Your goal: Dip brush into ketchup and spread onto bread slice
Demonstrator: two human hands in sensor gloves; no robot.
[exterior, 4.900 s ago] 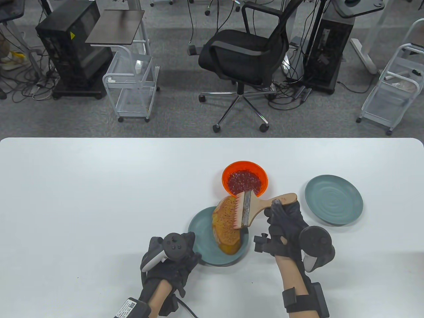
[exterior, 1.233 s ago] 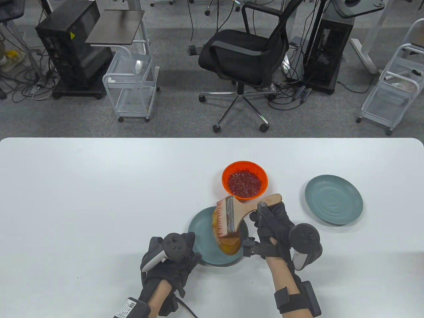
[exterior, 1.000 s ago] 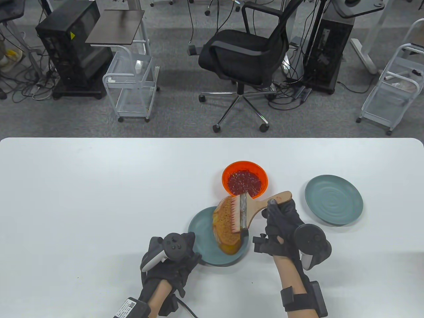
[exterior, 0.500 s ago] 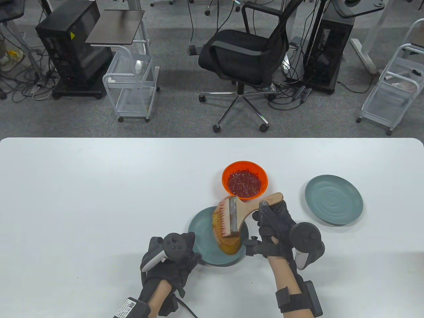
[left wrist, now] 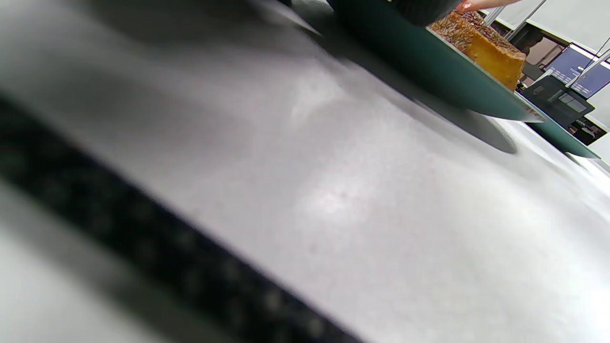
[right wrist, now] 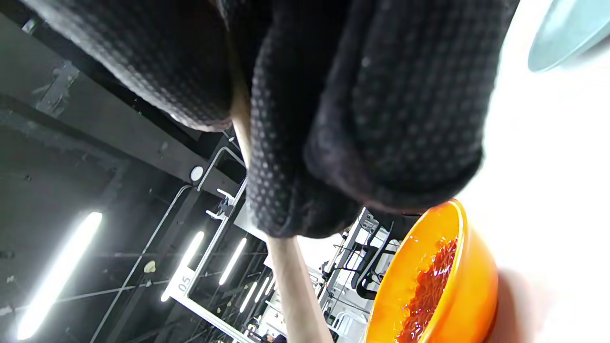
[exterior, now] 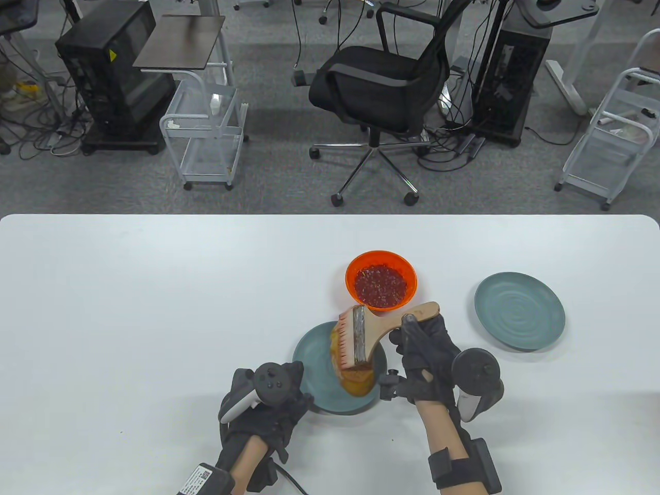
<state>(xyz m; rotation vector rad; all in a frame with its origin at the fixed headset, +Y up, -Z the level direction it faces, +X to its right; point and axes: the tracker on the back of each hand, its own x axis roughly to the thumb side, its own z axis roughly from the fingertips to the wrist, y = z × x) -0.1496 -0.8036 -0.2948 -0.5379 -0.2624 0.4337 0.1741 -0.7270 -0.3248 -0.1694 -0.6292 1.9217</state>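
Observation:
A browned bread slice point(exterior: 356, 379) lies on a teal plate point(exterior: 314, 361) near the table's front middle; it also shows in the left wrist view point(left wrist: 481, 45). My right hand point(exterior: 420, 340) grips the wooden handle of a wide flat brush point(exterior: 361, 335), whose bristles press on the bread's top. In the right wrist view the gloved fingers point(right wrist: 333, 119) wrap the handle point(right wrist: 295, 286). An orange bowl of red ketchup point(exterior: 380, 281) stands just behind the plate, also in the right wrist view point(right wrist: 438, 290). My left hand point(exterior: 281, 399) rests at the plate's near left rim; its fingers are hidden.
A second teal plate point(exterior: 519, 311) lies to the right of the bowl, its rim also in the right wrist view point(right wrist: 562, 33). The white table point(exterior: 154, 309) extends wide to the left. An office chair point(exterior: 379, 82) and carts stand beyond the far edge.
The right hand has stroked the brush back and forth over the bread: right a second ago, then left again. Since half a second ago it has barely shifted. The left hand has stayed put.

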